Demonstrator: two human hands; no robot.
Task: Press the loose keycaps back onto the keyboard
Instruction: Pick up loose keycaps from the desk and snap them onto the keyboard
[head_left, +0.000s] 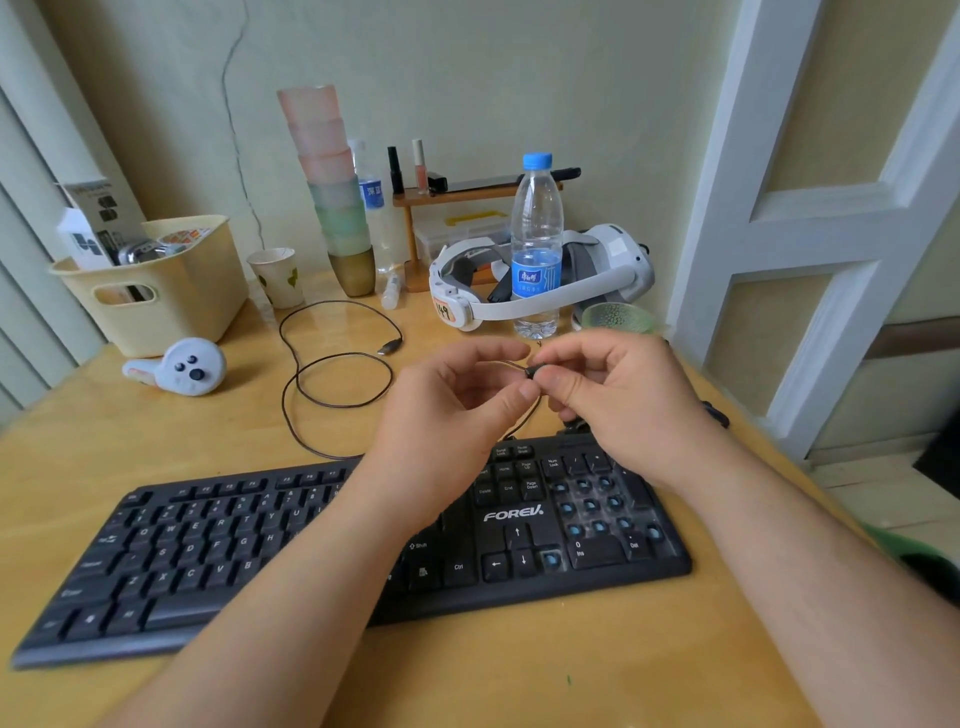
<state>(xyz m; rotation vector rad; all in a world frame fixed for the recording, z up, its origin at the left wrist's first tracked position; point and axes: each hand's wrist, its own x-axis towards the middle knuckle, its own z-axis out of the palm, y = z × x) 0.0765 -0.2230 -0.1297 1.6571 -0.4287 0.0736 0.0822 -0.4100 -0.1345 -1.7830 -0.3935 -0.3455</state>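
A black keyboard (291, 551) lies across the wooden desk (519, 670). Its number pad (592, 506) and the right arrow position show several bare blue switch stems without caps. Both hands hover above the keyboard's far edge. My right hand (618, 395) pinches a small black keycap (532, 372) between thumb and forefinger. My left hand (457, 400) meets it from the left, its thumb and forefinger tips touching the same keycap. More loose keycaps (574, 426) seem to lie under my right hand, mostly hidden.
The keyboard's black USB cable (337, 374) loops on the desk behind it. A water bottle (536, 244), a white headset (545, 283), a white controller (182, 366), a yellow basket (156, 291), a paper cup (278, 275), stacked cups (332, 187) and a green dish (615, 317) stand at the back.
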